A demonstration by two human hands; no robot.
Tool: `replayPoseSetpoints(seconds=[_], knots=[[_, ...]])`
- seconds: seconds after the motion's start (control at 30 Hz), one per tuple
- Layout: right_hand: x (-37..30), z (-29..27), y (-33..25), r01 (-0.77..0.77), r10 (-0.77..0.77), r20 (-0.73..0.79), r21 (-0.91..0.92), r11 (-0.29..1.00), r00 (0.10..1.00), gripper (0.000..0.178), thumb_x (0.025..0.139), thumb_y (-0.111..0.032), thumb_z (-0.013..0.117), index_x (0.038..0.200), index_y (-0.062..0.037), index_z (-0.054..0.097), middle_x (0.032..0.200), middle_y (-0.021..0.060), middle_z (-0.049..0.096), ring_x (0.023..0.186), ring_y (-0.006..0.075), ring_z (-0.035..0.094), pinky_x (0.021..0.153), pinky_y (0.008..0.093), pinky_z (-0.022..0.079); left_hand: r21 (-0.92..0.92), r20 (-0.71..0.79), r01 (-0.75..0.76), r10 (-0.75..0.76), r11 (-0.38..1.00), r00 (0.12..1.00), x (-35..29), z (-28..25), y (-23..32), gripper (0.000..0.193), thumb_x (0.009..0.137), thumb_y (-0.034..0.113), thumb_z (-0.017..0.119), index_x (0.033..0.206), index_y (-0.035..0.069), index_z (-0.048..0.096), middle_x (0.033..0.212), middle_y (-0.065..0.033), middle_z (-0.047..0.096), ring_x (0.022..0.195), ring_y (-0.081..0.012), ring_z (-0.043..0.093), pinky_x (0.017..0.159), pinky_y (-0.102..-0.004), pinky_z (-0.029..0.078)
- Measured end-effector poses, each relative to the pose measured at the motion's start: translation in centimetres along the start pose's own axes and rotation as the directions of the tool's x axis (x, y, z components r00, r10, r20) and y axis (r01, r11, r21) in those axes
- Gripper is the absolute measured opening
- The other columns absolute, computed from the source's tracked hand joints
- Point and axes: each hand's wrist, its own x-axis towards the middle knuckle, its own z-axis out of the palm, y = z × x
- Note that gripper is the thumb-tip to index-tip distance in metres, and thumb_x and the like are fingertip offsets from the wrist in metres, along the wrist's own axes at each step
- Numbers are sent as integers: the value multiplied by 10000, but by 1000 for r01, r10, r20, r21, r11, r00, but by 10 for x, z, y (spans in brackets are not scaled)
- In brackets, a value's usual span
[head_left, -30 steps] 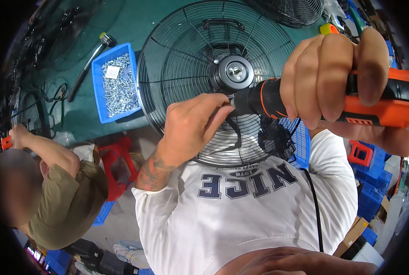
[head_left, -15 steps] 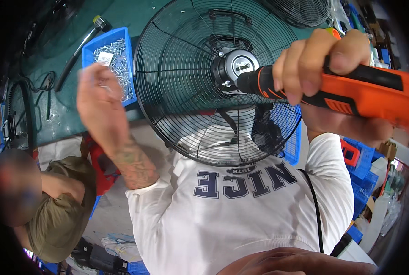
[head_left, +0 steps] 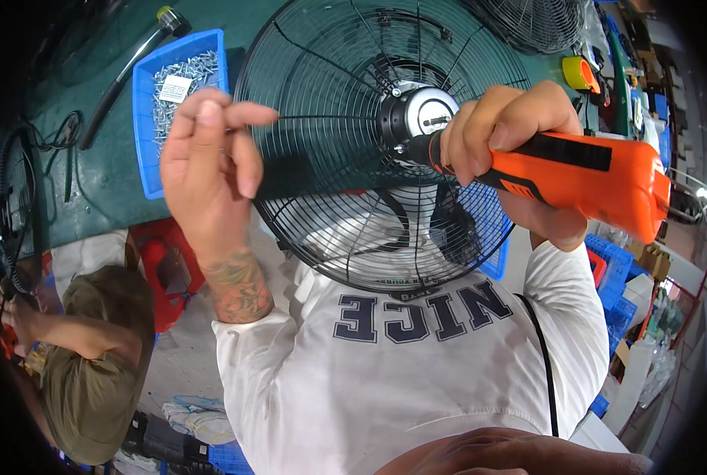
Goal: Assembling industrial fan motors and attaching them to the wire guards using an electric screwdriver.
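Observation:
My right hand (head_left: pixel 520 127) is wrapped round an orange and black power screwdriver (head_left: pixel 599 178). Its black nose (head_left: pixel 426 149) points at the edge of the round silver-and-black motor housing (head_left: pixel 424 112) in the middle of a black wire fan guard (head_left: pixel 322 182). The contact point itself is hard to make out. My left hand (head_left: pixel 215 162) is raised by the guard's left side, index finger stretched right and the other fingers curled in. A tiny glint shows among the curled fingers, too small to name. Behind that hand is a blue bin (head_left: pixel 149 142) of loose screws (head_left: pixel 199 70).
A hammer (head_left: pixel 135 67) lies left of the bin on the green table (head_left: pixel 100 190). Another wire guard (head_left: pixel 527 24) and a yellow-orange tape roll (head_left: pixel 579 74) are at the back right. A co-worker in an olive shirt (head_left: pixel 100 364) is at left, near a red stool (head_left: pixel 167 273).
My left hand has come away from over the screw bin toward the guard, its index finger now extended. The screwdriver's rear has swung left and nearer, its nose staying by the housing.

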Motion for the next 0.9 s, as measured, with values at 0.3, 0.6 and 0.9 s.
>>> replayPoseSetpoints(seconds=[0.3, 0.6, 0.9], knots=[[8, -3, 30, 280, -291, 17, 219, 935, 957, 891, 735, -714, 770, 1029, 85, 508, 791, 127, 589, 646, 159, 578, 541, 255, 483, 394, 54, 8, -31, 919, 998, -3, 28, -5, 278, 1024, 143, 581, 1235, -36, 603, 830, -78, 717, 495, 7, 349, 449, -161, 240], [0, -10, 19, 76, -89, 138, 102, 992, 986, 803, 768, -733, 724, 1086, -29, 504, 845, 80, 556, 690, 173, 604, 620, 336, 511, 436, 175, -58, -21, 898, 984, -10, 21, -13, 136, 999, 63, 614, 1110, -15, 605, 884, -89, 729, 673, -20, 554, 575, -165, 382], [-3, 8, 15, 131, -131, -2, 7, 991, 991, 729, 825, -603, 748, 1068, 39, 503, 796, 109, 591, 633, 190, 590, 577, 320, 498, 679, 248, -171, -4, 714, 969, -15, 42, -14, 150, 963, 54, 635, 1111, 27, 639, 809, -51, 708, 589, -60, 564, 540, -233, 415]])
